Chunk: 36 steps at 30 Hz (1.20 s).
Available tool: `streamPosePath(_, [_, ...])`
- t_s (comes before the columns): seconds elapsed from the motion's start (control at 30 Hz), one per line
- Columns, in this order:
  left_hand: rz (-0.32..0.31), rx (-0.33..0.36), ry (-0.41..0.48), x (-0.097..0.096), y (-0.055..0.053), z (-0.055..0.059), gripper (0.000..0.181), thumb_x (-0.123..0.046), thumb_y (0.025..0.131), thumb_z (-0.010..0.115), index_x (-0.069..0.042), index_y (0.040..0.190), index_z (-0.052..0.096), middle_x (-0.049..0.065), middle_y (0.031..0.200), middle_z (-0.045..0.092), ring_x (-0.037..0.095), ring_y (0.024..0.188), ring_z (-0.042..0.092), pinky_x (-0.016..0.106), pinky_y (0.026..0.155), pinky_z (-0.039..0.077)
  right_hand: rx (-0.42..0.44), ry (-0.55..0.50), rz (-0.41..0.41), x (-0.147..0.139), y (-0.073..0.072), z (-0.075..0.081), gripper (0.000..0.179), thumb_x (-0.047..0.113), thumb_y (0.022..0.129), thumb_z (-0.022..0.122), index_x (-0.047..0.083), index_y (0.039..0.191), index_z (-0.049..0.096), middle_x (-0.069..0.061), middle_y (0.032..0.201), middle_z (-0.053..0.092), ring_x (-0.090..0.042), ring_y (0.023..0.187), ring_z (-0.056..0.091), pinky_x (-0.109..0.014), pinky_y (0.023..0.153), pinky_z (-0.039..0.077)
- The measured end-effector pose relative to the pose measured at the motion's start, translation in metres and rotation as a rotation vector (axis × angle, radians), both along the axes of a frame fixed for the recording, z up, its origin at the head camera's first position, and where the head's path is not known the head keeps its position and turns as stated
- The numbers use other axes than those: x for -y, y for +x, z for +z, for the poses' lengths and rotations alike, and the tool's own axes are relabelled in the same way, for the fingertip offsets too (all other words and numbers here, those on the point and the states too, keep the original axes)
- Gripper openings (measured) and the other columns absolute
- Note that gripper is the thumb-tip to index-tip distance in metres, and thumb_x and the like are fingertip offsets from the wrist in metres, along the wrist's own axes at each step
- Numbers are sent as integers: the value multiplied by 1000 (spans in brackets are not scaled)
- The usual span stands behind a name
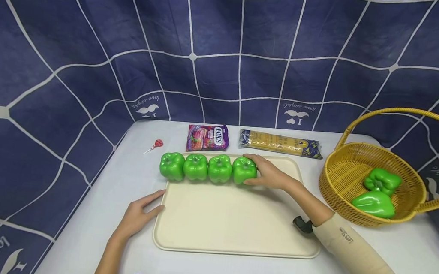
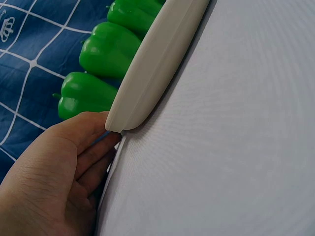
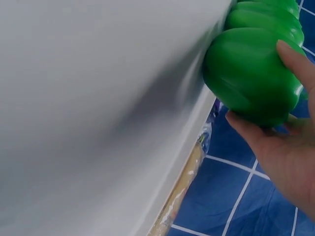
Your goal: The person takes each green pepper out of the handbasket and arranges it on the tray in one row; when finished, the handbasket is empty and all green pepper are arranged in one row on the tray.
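A row of several green bell peppers (image 1: 196, 166) stands side by side along the far edge of a cream tray (image 1: 236, 224). At the row's right end, my right hand (image 1: 268, 173) grips the last bell pepper (image 3: 251, 73), thumb on the near side and fingers on the far side. That pepper touches or nearly touches its neighbour. My left hand (image 1: 137, 216) rests at the tray's left edge, its fingertips touching the rim (image 2: 118, 118). Nothing is held in it. The leftmost pepper sits over the tray's far left corner.
Two more green peppers (image 1: 380, 180) lie in a yellow wicker basket (image 1: 337, 211) with a tall handle, at the right. Behind the tray are a purple candy bag (image 1: 207, 138) and a spaghetti pack (image 1: 281, 143). A red lollipop (image 1: 159, 143) lies at the far left.
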<state>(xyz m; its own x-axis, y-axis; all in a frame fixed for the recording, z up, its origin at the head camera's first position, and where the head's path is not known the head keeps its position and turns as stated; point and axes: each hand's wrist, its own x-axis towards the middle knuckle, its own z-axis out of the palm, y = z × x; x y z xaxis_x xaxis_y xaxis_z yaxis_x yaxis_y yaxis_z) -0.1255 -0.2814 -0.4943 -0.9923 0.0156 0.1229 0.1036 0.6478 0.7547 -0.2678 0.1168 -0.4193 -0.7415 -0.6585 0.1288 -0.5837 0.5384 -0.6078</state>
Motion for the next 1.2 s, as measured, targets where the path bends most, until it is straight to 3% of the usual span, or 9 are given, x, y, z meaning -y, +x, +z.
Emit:
streamPosePath(0.3, [-4, 0, -7, 0, -1, 1, 49, -36, 83, 68, -19, 128, 56, 0, 131, 53, 25, 124, 45, 46, 105, 34, 47, -3, -15, -8, 3, 0, 96, 31, 71, 80, 6, 145, 24, -19, 137, 39, -34, 125, 39, -51, 105, 31])
streamPosePath(0.5, [-2, 1, -15, -1, -2, 1, 49, -35, 84, 68, -19, 128, 56, 1, 130, 53, 27, 124, 45, 47, 105, 33, 20, -28, -51, -36, 14, 7, 91, 31, 73, 79, 7, 144, 26, -20, 137, 39, -37, 120, 43, -54, 99, 38])
streamPosePath(0.77, [1, -20, -10, -1, -2, -2, 48, -32, 84, 69, -17, 128, 57, 4, 130, 54, 28, 123, 46, 47, 104, 34, -97, -80, -132, -108, 37, 21, 63, 17, 80, 74, 4, 133, 44, -16, 133, 45, -35, 119, 43, -52, 97, 40])
streamPosePath(0.9, [1, -28, -7, -1, -3, -3, 48, -34, 83, 68, -17, 127, 57, 4, 129, 54, 28, 123, 46, 48, 104, 34, -160, -75, -251, -153, 49, 31, 55, 10, 80, 72, 4, 130, 49, -16, 128, 49, -37, 116, 45, -55, 92, 41])
streamPosePath(1.07, [10, -20, -11, -1, -2, -2, 48, -33, 83, 68, -17, 127, 57, 5, 129, 54, 29, 122, 46, 49, 104, 33, -164, -1, -429, -208, 58, 43, 55, 10, 81, 71, 4, 130, 48, -21, 129, 44, -46, 114, 42, -62, 90, 38])
streamPosePath(1.2, [15, -10, -24, -1, -1, -2, 48, -34, 83, 68, -18, 128, 57, 3, 130, 54, 28, 123, 46, 49, 105, 33, -194, 89, -481, -248, 60, 46, 56, 6, 83, 69, 3, 133, 44, -28, 128, 41, -53, 111, 39, -68, 84, 35])
